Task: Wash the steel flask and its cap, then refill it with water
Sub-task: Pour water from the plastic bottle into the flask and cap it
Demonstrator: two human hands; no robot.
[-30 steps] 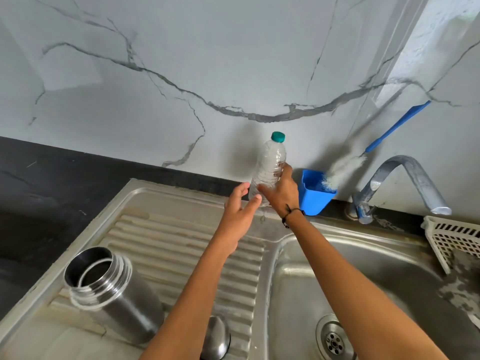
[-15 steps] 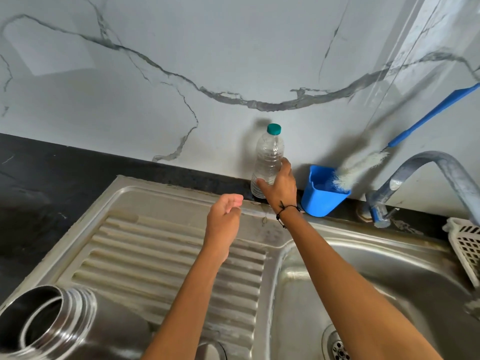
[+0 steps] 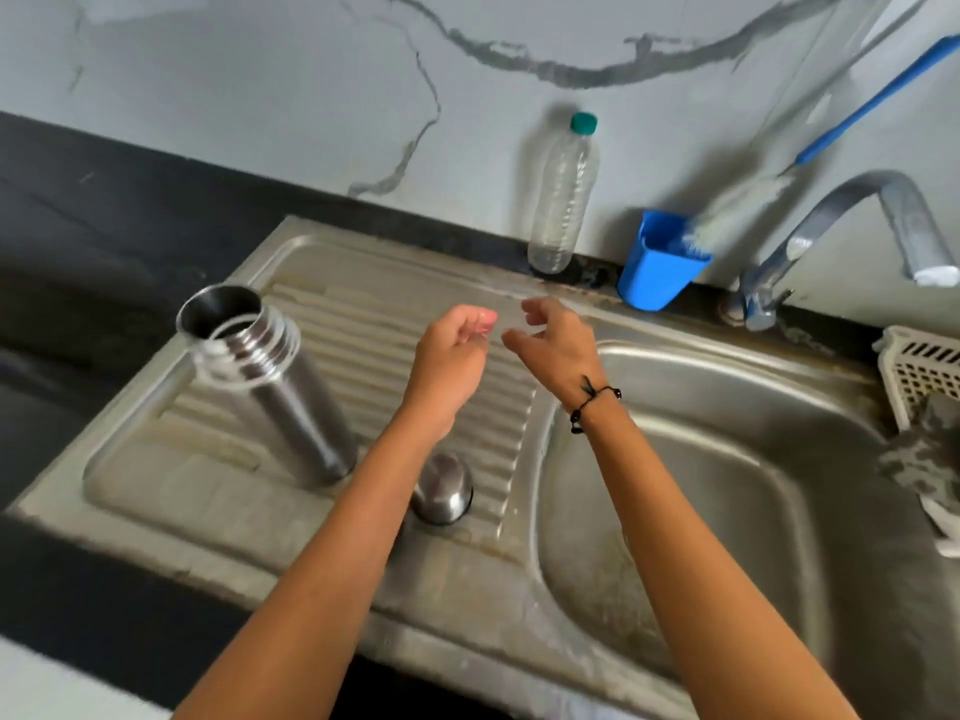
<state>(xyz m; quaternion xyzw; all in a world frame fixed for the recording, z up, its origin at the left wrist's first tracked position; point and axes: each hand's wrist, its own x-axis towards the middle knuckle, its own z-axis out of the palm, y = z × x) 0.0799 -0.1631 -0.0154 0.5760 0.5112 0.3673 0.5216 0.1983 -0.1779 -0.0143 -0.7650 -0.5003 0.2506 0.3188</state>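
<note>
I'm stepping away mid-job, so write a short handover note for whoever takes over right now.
Left hand: loosely curled, holding nothing, over the drainboard.
Right hand: holding nothing, fingers relaxed, beside the left.
Flask: upright and uncapped on the drainboard, left of both hands.
Cap: on the drainboard near the basin, partly behind the left forearm.
Plastic bottle: capped, standing against the wall.
Brush: in the blue cup by the tap.
Done: flask opened. Whether anything is washed cannot be told.
Left: wash flask and cap, refill, close.
</note>
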